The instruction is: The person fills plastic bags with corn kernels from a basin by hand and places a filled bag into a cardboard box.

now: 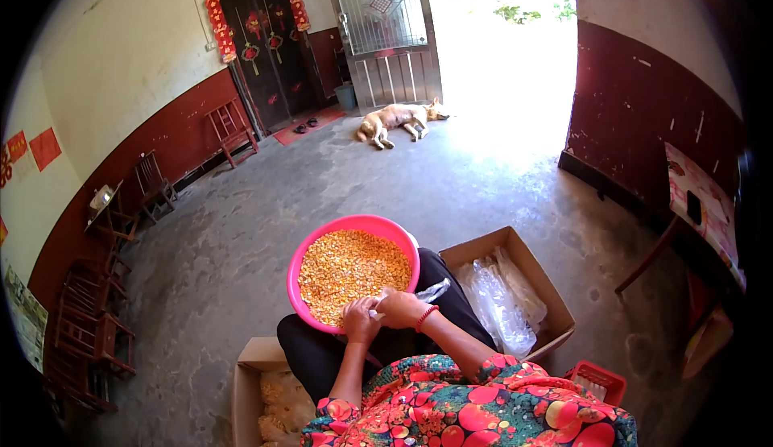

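A pink basin (294,279) full of yellow-orange corn kernels (354,266) rests at my lap. Over its near rim, both my hands come close together on a clear plastic bag (436,290). My left hand (360,318) has its fingers closed on the bag's edge. My right hand (398,308), with a red bracelet at the wrist, is closed on the bag too, and part of the plastic sticks out to its right. The bag's lower part is hidden by my hands, so I cannot tell whether it holds kernels.
On the right stands a cardboard box (561,318) of clear plastic bags (499,306). Another cardboard box (245,395) at left holds filled bags (283,403). A red basket (613,382) is at lower right. A dog (398,121) lies by the open door; wooden chairs (93,318) line the left wall.
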`<state>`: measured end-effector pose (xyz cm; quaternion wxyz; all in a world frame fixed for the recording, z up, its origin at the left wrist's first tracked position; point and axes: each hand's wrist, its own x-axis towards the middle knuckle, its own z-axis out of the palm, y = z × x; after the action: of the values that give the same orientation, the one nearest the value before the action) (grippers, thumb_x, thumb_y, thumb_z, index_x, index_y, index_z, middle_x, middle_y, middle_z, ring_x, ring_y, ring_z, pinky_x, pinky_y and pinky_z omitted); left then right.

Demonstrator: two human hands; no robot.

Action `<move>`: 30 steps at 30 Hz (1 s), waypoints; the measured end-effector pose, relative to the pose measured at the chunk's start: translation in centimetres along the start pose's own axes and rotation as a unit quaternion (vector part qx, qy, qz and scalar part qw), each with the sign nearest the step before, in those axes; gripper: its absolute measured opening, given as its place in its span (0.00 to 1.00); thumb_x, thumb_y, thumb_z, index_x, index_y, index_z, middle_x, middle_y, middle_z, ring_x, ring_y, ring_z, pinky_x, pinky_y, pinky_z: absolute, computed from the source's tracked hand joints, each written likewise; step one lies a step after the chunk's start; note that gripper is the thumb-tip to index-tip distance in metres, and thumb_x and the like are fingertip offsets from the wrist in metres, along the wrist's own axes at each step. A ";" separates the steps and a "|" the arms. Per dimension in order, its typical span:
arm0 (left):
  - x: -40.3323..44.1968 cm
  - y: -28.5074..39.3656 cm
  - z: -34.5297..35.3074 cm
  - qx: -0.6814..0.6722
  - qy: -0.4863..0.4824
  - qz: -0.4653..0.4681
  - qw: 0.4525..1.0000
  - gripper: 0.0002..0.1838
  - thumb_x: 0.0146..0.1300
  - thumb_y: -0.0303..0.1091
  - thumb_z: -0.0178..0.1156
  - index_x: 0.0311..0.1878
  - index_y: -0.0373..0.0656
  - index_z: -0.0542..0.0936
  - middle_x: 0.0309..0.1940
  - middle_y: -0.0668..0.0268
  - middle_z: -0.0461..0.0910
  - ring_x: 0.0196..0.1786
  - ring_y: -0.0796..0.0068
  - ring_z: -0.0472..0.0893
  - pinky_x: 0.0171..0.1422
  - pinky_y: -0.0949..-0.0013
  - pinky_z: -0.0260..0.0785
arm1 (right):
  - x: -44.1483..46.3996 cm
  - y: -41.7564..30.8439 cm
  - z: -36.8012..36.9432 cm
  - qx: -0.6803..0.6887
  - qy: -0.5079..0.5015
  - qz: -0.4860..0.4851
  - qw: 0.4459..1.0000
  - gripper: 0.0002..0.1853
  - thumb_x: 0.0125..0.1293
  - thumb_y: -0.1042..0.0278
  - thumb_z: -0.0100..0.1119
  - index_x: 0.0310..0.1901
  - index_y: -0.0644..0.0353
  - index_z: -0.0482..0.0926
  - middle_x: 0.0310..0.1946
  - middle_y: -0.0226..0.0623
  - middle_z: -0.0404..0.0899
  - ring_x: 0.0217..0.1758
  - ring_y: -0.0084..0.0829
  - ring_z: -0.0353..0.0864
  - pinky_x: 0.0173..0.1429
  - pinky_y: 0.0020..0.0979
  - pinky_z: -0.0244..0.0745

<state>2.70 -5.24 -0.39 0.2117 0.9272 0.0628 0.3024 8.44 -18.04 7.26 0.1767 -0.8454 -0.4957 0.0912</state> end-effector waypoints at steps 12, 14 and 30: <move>-2.1 1.9 -1.3 -0.016 0.086 0.059 0.994 0.18 0.53 0.43 0.52 0.45 0.45 0.75 0.38 0.60 0.78 0.44 0.58 0.75 0.52 0.58 0.62 | -0.7 -0.9 -2.9 0.142 -0.199 0.048 0.968 0.18 0.59 0.62 0.44 0.23 0.68 0.75 0.16 0.43 0.74 0.16 0.36 0.76 0.22 0.35 0.72; -2.9 2.0 -0.7 -0.062 0.100 0.061 0.991 0.18 0.55 0.43 0.51 0.46 0.43 0.75 0.38 0.59 0.77 0.44 0.56 0.75 0.51 0.56 0.62 | -0.8 -0.6 -2.9 0.173 -0.171 0.027 0.970 0.17 0.56 0.64 0.45 0.19 0.68 0.75 0.13 0.41 0.73 0.13 0.34 0.74 0.19 0.34 0.70; -3.1 1.6 -0.2 -0.311 0.012 -0.144 0.939 0.17 0.64 0.41 0.47 0.25 0.40 0.76 0.18 0.65 0.73 0.26 0.70 0.74 0.29 0.66 0.62 | -1.4 1.2 -5.0 0.556 -0.156 -0.082 0.812 0.15 0.63 0.57 0.51 0.36 0.62 0.77 0.22 0.27 0.74 0.17 0.16 0.70 0.22 0.17 0.64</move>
<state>0.03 -7.37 -1.17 0.5300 0.7927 0.1006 0.2841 10.38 -20.85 11.36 0.5437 -0.5336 -0.4483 0.4676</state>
